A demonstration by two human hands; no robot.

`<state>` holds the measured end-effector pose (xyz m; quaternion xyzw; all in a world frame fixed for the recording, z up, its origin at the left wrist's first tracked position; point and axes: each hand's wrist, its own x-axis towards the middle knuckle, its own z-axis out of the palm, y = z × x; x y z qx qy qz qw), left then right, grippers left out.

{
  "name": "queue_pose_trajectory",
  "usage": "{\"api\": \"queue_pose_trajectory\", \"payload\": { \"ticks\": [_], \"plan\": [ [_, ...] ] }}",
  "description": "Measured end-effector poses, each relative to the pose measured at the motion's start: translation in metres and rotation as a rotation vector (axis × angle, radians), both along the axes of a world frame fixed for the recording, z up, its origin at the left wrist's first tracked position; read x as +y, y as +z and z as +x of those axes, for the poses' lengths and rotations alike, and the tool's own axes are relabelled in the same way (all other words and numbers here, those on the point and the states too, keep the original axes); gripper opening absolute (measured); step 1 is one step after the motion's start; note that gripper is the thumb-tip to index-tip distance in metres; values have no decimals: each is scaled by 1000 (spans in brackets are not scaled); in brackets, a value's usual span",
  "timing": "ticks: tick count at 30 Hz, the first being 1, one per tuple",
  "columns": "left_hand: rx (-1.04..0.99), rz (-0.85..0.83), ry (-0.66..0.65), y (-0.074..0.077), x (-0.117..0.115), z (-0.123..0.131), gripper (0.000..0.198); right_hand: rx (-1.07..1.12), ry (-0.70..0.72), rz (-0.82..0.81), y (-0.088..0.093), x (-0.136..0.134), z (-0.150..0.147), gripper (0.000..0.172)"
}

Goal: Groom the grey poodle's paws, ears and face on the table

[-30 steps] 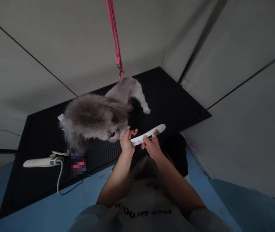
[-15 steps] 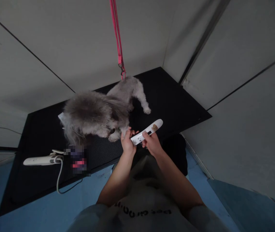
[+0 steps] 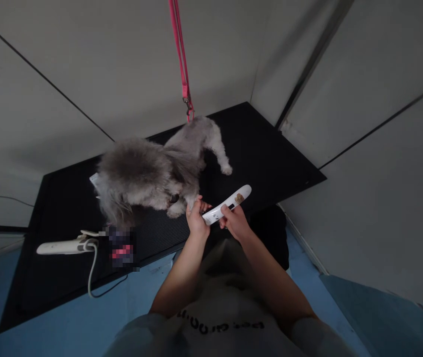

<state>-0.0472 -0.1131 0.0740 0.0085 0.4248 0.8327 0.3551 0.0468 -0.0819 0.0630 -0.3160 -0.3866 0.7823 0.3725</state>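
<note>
A grey and white dog (image 3: 137, 171) stands on a black grooming table (image 3: 267, 153), its body turned to the left. My left hand (image 3: 197, 219) is closed around one of its front legs at the table's near edge. In my right hand (image 3: 236, 222) is a white pet clipper (image 3: 230, 201) with a dark switch and a brown sticker. My thumb lies on top of the clipper's body. The clipper's head points left, at the leg in my left hand; the fingers hide whether it touches the fur.
A pink leash (image 3: 180, 54) hangs from above and clips near the dog's rear back. A larger white corded clipper (image 3: 63, 247) lies on the table's left, beside a pixelated patch. Its cord (image 3: 91, 272) droops over the front edge. Grey walls (image 3: 85, 59) enclose the table.
Hardly anything differs. The clipper in my right hand has shifted very slightly down and right, while my left hand keeps its hold on the dog's leg.
</note>
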Motion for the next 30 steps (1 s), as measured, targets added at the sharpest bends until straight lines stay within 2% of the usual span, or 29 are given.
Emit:
{"api": "queue_pose_trajectory", "payload": {
  "ticks": [3,6,8,9,12,13,14,17,19,23,30],
  "plan": [
    [-49,32,-78,2,-2,-2,27,35,57,49,0,5,11,42],
    [-104,76,-221,4,-5,-6,24,83,322,87,2,12,27,46],
    [-141,118,-285,6,-7,-9,22,108,389,122,4,15,33,46],
    [-161,142,-302,7,-8,-10,21,120,335,141,5,15,34,45],
    [-214,194,-320,9,-10,-11,19,146,3,165,6,11,26,44],
    [-224,202,-324,10,-10,-11,19,148,-58,178,6,10,23,44],
    [-233,209,-323,12,-11,-11,19,145,-66,200,7,9,21,44],
    [-252,217,-327,15,-12,-13,18,129,100,318,10,10,23,41],
    [-255,213,-328,16,-13,-14,18,110,156,362,13,13,29,40],
    [-211,186,-325,19,-13,-14,17,97,79,330,19,15,33,42],
    [-145,128,-273,20,-8,-9,15,5,136,408,21,16,24,33]
  ]
}}
